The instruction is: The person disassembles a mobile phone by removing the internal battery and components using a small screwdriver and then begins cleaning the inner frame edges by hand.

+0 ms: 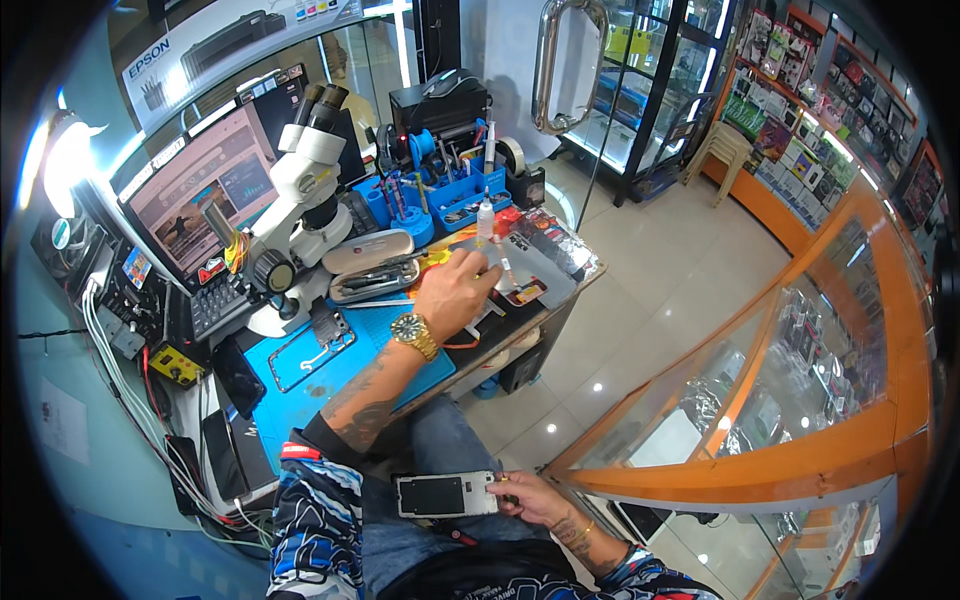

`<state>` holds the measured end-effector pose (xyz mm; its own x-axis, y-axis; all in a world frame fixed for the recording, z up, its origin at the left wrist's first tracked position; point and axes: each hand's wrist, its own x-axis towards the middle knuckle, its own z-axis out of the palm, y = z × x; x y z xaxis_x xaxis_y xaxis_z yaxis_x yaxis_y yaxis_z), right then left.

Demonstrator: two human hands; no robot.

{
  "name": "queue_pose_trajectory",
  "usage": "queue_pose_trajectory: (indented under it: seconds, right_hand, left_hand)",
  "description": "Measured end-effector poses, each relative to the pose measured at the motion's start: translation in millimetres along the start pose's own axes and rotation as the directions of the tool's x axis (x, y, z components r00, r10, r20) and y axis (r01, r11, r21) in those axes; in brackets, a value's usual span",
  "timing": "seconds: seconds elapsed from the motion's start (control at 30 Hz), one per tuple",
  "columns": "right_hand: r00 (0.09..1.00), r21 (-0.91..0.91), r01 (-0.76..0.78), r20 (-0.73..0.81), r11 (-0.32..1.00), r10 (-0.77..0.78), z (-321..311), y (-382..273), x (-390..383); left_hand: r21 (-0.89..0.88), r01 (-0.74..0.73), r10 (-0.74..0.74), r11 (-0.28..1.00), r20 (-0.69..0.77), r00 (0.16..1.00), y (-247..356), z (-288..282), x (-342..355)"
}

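Note:
My left hand (455,293), with a gold watch on its wrist, reaches over the bench with bent fingers beside a small bottle (485,220) and a phone screen assembly (525,285); what its fingertips hold, if anything, is hard to make out. Low over my lap, my right hand (530,498) grips a phone housing (440,494) with a dark middle and light rim. On the blue mat (410,375) lies an empty phone frame (300,360) with small parts. An open tool case (370,260) sits just left of my left hand.
A microscope (305,170), monitor (185,210) and cabled power supply (170,360) fill the bench's left. Blue organisers (450,200) hold tools at the back. An orange-framed glass counter (760,460) stands close on the right; stacked stools (715,160) stand behind.

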<state>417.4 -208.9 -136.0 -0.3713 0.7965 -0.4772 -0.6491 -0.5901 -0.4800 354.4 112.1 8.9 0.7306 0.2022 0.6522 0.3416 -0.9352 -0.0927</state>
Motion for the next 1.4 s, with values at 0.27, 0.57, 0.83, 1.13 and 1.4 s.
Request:
queue_pose_trajectory:
  seconds: [0.27,0.57,0.83,1.13,1.4]
  right_hand:
    - [1.0,-0.041,-0.001,-0.004,0.999,0.001,4.6,-5.8,13.0]
    - [1.0,-0.018,-0.028,-0.002,0.999,0.028,-0.6,4.5,16.1]
    - [0.997,0.012,0.004,-0.077,1.0,-0.003,7.0,-0.7,12.8]
    - [0.994,0.001,0.048,-0.098,0.999,-0.047,-3.5,-1.2,0.8]
    - [0.995,0.032,0.046,-0.092,0.998,-0.042,-11.0,-0.1,-2.1]
  left_hand:
    - [-0.074,0.1,-0.105,0.992,-0.066,0.992,-20.3,6.1,-15.8]
    - [-0.058,0.106,-0.112,0.993,-0.114,0.987,-3.1,21.4,3.3]
    - [-0.025,0.138,-0.141,0.99,-0.151,0.978,40.8,70.8,52.3]
    - [0.094,0.269,-0.28,0.959,0.136,0.95,37.0,118.1,101.0]
    - [0.106,0.33,-0.345,0.938,0.219,0.913,30.7,104.0,67.9]
